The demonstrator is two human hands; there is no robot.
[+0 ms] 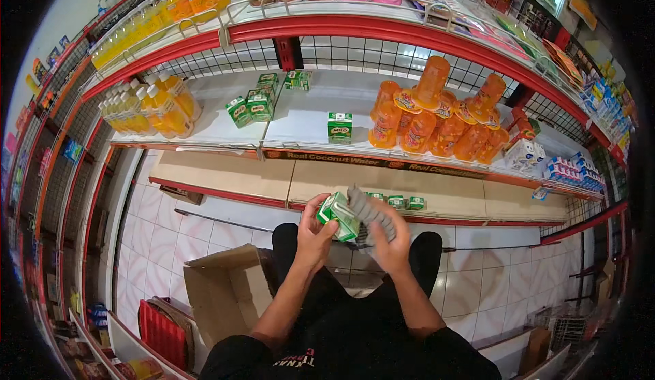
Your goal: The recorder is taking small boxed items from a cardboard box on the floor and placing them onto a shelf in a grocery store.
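My left hand (pixel 313 239) grips a small green Milo drink carton (pixel 339 219), tilted, with a straw on its side. A grey cloth (pixel 369 210) is bunched in my right hand (pixel 393 242), close against the carton's right side; this hand is blurred. Ahead, one Milo carton (pixel 340 128) stands alone near the front of the white middle shelf (pixel 302 119). Further left on that shelf is a cluster of the same cartons (pixel 260 106), with another carton (pixel 298 80) behind. Several small green cartons (pixel 396 202) sit on the low beige shelf (pixel 245 175), partly behind my right hand.
Orange plastic cups (pixel 419 132) are stacked to the right on the middle shelf, and bottles of orange drink (pixel 169 111) stand at its left. An open cardboard box (pixel 227 293) is on the tiled floor (pixel 164 226) by my left leg. A red-edged upper shelf (pixel 358 28) overhangs.
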